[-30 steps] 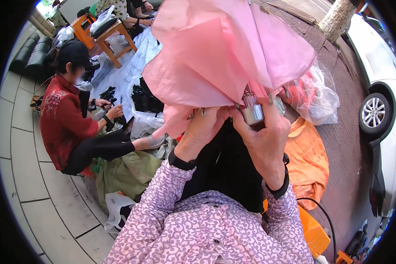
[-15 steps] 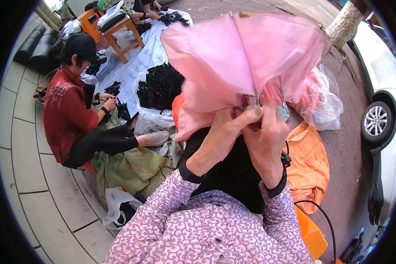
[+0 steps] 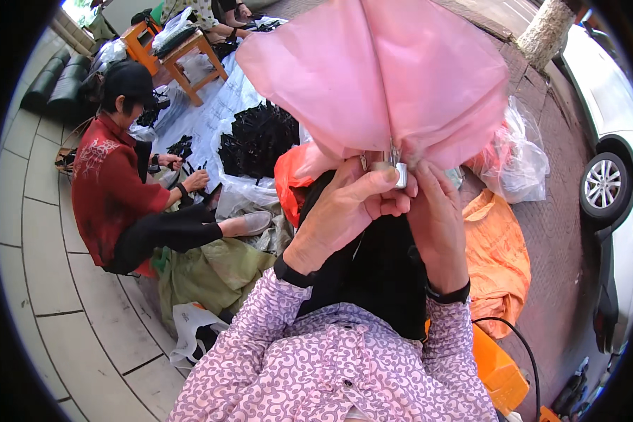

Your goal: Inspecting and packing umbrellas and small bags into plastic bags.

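A pink umbrella (image 3: 380,84), half spread, rises in front of me with its cloth fanned out away from my body. My left hand (image 3: 344,204) is closed around its metal frame at the lower middle, thumb pressed beside a shiny silver end piece (image 3: 401,174). Close by on the right, my right hand (image 3: 436,211) pinches the lower edge of the pink cloth between thumb and fingers. Thin metal ribs show just above my fingertips. Exactly what lies under the right fingertips is hidden.
A person in a red shirt (image 3: 116,190) sits at left, handling black pieces. A heap of black parts (image 3: 257,141) lies on a white sheet. Orange cloth (image 3: 496,260), a clear plastic bag (image 3: 524,162) and an orange crate (image 3: 498,369) are at right, beyond them a white car (image 3: 612,91).
The umbrella has shifted slightly left and up, its cloth turned, and the silver end piece now shows. My right hand has moved a little apart from my left.
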Demonstrator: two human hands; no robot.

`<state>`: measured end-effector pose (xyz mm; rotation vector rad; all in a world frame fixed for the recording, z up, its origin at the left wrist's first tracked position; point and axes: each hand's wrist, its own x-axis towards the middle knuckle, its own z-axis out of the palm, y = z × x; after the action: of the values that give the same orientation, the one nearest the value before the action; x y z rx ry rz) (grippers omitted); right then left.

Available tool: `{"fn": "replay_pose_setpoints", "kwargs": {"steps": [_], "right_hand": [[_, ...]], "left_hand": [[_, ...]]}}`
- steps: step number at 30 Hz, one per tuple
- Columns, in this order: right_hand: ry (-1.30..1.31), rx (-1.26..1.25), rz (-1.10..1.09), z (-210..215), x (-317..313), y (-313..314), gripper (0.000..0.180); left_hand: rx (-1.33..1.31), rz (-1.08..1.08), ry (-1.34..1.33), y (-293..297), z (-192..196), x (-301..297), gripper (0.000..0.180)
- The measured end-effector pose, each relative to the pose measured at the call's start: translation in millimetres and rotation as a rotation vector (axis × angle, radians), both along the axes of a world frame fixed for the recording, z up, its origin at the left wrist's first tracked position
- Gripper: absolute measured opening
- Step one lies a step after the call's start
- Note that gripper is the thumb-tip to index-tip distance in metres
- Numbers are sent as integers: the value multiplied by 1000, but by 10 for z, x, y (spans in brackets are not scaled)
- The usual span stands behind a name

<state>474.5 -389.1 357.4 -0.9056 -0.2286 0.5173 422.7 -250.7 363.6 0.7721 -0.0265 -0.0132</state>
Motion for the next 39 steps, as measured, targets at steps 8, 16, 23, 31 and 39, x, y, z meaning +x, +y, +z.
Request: {"fn": "replay_pose_setpoints", "kwargs": {"steps": [8, 16, 23, 31, 39], "right_hand": [[91, -18, 80, 89, 14, -102, 26], [103, -28, 112, 31, 85, -274, 26], [62, -12, 115, 46, 0, -375, 27], [-27, 83, -221, 245, -89, -353, 19], [115, 164, -264, 275, -139, -339, 21]], "left_hand": [[16, -62, -66, -101, -23, 54, 30], [257, -111, -11, -203, -35, 76, 32], [329, -225, -5, -170, 29, 102, 34], [426, -32, -147, -442, 154, 199, 40], [159, 64, -109, -662, 185, 206, 39]]}}
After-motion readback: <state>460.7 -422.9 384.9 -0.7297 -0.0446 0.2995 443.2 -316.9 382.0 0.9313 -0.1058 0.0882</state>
